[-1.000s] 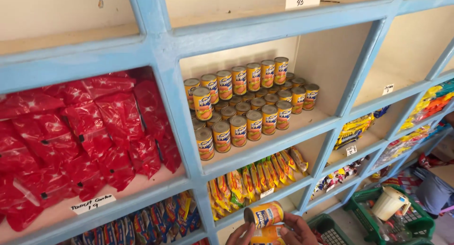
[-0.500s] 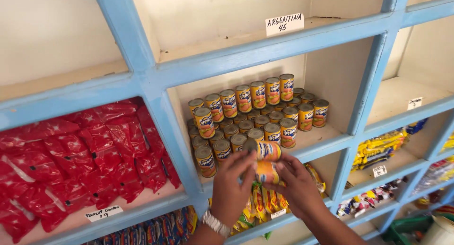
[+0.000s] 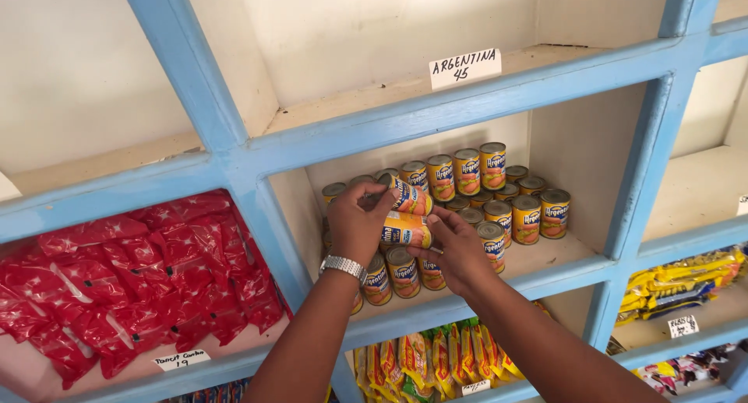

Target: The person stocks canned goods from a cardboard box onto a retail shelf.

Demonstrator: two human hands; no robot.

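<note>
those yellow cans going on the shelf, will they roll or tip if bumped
The can lying on its side between the left hand and right hand would probably roll. Upright stacked cans look squat and steady, though the upper tier might topple. Likely stiff metal, fairly heavy.

hands (image 3: pixel 358 224): 2 | held cans (image 3: pixel 405 230): 2 | paper shelf labels (image 3: pixel 465 66): 4 | wristwatch (image 3: pixel 344 266): 1

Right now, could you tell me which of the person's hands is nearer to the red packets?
Left. The left hand, gripping a tilted can, sits closer to the red packets; the right hand is beyond it, farther away.
</note>
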